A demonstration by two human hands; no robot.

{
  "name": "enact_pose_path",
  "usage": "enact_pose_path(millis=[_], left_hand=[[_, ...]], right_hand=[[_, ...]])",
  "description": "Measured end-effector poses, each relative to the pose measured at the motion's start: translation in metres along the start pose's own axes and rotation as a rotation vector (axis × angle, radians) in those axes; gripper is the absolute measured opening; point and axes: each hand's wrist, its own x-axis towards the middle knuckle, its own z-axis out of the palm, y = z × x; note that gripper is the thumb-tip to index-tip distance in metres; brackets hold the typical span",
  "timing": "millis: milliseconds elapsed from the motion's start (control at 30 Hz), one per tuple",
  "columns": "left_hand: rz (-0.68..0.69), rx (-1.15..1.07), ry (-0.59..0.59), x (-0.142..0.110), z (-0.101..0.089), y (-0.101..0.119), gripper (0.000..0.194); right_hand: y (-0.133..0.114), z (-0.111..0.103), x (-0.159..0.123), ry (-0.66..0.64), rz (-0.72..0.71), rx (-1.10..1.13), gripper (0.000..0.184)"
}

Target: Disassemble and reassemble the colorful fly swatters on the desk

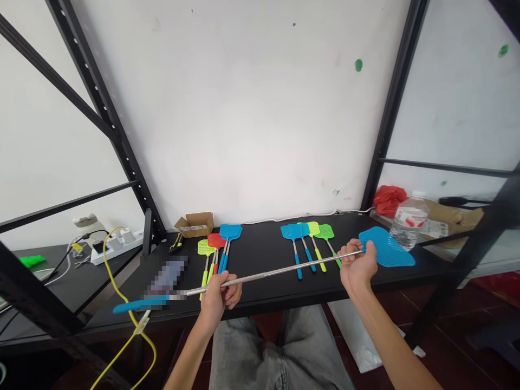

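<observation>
A blue fly swatter [280, 270] with a long, extended metal rod lies across both my hands, above the front of the table. My left hand [219, 298] is closed around the rod toward its blue handle. At the other end, my right hand [359, 265] grips the rod just below the blue perforated head. Behind my left hand lies a group of yellow-green, red and blue fly swatters [231, 233]. A second group of blue, yellow and green fly swatters [293, 233] lies behind the rod, left of my right hand.
The black table [260, 244] meets a white wall. A small open cardboard box [197, 225], a yellow-black cutter [176, 242] and a blurred phone-like object [170, 273] lie left, near a yellow cable [109, 265]. A plastic bottle [409, 219] and red bag [390, 200] stand right, beside black frame posts.
</observation>
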Motion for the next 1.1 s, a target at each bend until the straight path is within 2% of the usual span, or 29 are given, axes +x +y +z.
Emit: enact_pose_path(millis=[1100], left_hand=[[-0.010, 0.002, 0.005, -0.0015, 0.0011, -0.0004, 0.051]], right_hand=[[0.0050, 0.0001, -0.0046, -0.027, -0.034, -0.010, 0.045]])
